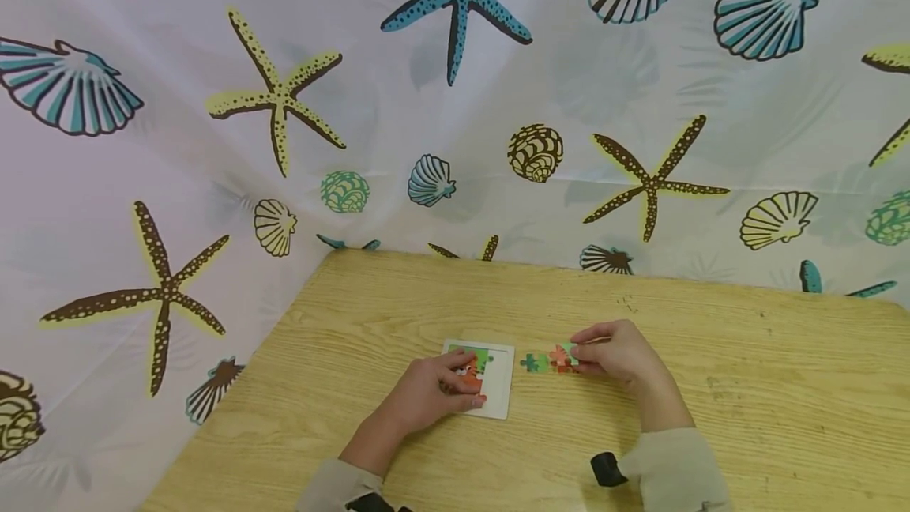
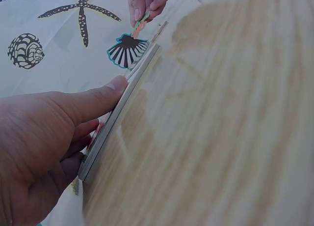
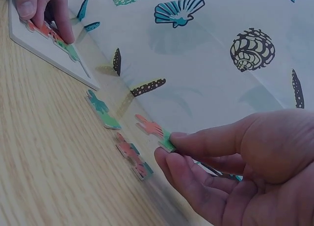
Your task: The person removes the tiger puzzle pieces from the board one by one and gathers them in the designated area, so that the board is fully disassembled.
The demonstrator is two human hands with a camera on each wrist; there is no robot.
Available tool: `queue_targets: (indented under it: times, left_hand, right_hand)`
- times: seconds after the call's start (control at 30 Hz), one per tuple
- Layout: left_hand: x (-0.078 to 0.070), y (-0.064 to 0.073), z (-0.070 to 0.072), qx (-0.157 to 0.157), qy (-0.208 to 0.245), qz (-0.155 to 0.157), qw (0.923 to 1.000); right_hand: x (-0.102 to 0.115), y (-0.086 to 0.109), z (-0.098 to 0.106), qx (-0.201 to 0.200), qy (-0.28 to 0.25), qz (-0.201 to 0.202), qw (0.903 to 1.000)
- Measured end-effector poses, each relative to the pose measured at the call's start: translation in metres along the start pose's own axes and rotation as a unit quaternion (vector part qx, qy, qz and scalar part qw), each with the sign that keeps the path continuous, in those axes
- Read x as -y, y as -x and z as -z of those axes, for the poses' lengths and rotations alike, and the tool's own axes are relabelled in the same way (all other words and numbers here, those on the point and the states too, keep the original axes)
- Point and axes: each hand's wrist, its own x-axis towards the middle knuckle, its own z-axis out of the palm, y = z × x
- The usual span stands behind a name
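My left hand (image 1: 430,389) rests on a white puzzle tray (image 1: 501,385), its fingertips on the joined orange and green jigsaw pieces (image 3: 51,34) inside. In the left wrist view the thumb (image 2: 115,86) touches the tray's near edge. Between thumb and forefinger, my right hand (image 1: 617,354) pinches an orange and green jigsaw piece (image 3: 156,131), held up over the table to the right of the tray. Below that piece lie two loose ones: a teal and green jigsaw piece (image 3: 104,110) near the tray's corner and a red and green jigsaw piece (image 3: 132,155) beside it.
The wood-grain table (image 1: 398,299) carries the tray and pieces. A white cloth (image 1: 483,125) printed with starfish and shells hangs along its back and left sides. Black straps show near the sleeves (image 1: 675,464).
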Motion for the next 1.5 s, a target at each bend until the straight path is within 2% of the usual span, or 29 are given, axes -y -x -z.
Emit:
queue_targets:
  times: [0.73, 1.03, 1.37, 1.5]
  left_hand:
    - [0.001, 0.002, -0.001, 0.004, -0.004, 0.006, 1.0000]
    - [-0.001, -0.002, -0.002, 0.001, -0.011, 0.003, 0.9999]
    - [0.001, -0.002, -0.003, 0.000, -0.011, 0.012, 0.9999]
    - [0.001, -0.001, -0.002, -0.003, -0.003, 0.012, 0.9999]
  right_hand:
    - [-0.008, 0.006, 0.016, -0.032, -0.026, -0.049, 0.9979]
    - [-0.012, 0.004, 0.024, -0.040, -0.023, -0.047, 0.9978]
    - [-0.016, 0.003, 0.028, -0.039, -0.032, -0.058, 0.9971]
    - [-0.016, 0.003, 0.029, -0.045, -0.016, -0.050, 0.9976]
